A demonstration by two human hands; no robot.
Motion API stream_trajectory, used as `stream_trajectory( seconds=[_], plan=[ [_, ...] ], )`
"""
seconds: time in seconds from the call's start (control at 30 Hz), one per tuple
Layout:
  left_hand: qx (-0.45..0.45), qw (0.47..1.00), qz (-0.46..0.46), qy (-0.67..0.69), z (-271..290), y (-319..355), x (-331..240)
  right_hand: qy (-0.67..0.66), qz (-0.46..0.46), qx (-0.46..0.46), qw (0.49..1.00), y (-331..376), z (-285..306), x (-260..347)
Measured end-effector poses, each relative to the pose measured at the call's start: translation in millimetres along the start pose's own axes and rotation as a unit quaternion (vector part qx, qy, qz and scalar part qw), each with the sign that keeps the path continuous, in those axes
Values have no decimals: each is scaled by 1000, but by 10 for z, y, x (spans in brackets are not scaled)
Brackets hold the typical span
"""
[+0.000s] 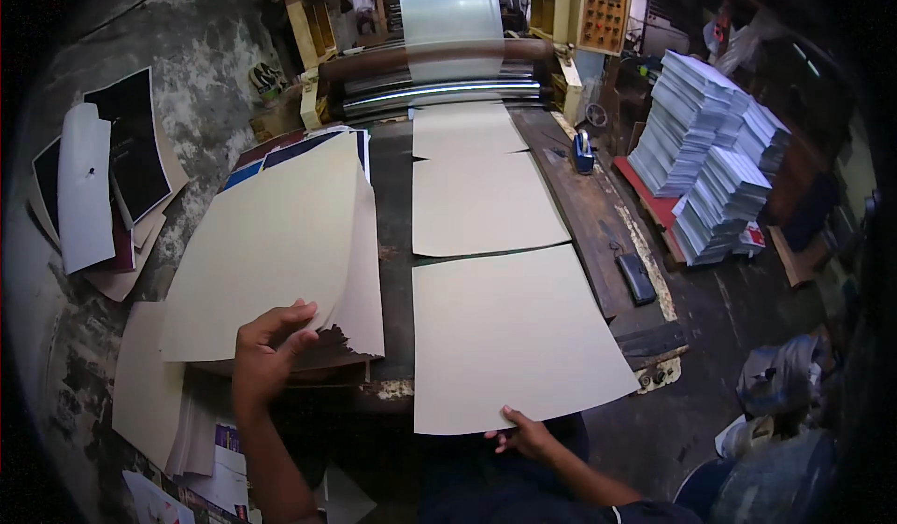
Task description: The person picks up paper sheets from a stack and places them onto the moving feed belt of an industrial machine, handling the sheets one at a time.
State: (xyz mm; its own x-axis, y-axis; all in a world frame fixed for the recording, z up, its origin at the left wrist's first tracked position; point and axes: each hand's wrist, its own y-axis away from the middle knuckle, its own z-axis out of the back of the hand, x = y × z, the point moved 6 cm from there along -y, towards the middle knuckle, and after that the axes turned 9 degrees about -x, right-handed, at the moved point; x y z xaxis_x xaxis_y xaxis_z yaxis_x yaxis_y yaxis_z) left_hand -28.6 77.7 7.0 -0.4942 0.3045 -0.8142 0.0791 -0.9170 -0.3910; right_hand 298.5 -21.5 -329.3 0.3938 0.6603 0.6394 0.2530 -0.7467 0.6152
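Where a cream paperboard sheet (514, 337), probably light, bendable and best held by its edge, lies farthest from the roller machine (439, 57), the right hand (525, 435) pinches it, while the left hand (269, 344), digits apart, borders the paperboard stack (262, 253) front-left of that machine.

Left grip (263, 348) in a loose curl (right grip (529, 438) lower, thumb uppermost).
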Motion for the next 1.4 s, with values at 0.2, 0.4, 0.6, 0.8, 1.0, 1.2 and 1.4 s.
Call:
stream_trajectory(
  seconds=[0.2,0.4,0.6,0.8,1.0,1.2,1.4],
  plan=[
    [-65,994,82,28,33,-38,133,-20,-29,-10,999,-20,11,-54],
    [-222,969,6,-107,-148,85,-86,-64,7,16,998,-383,-105,349],
    [-315,949,15,20,29,126,100,-109,72,-48,990,-548,-242,534],
    [-336,941,-33,38,34,314,-180,-148,100,-136,975,-514,-135,572],
    [-52,969,-240,-33,-303,462,-650,-141,188,100,967,286,-630,1528],
    [84,933,-318,-145,-589,624,-835,-58,173,50,982,446,-429,1601],
    [-139,929,-250,-235,-222,287,-480,-63,57,-61,995,231,93,765]
  ],
)
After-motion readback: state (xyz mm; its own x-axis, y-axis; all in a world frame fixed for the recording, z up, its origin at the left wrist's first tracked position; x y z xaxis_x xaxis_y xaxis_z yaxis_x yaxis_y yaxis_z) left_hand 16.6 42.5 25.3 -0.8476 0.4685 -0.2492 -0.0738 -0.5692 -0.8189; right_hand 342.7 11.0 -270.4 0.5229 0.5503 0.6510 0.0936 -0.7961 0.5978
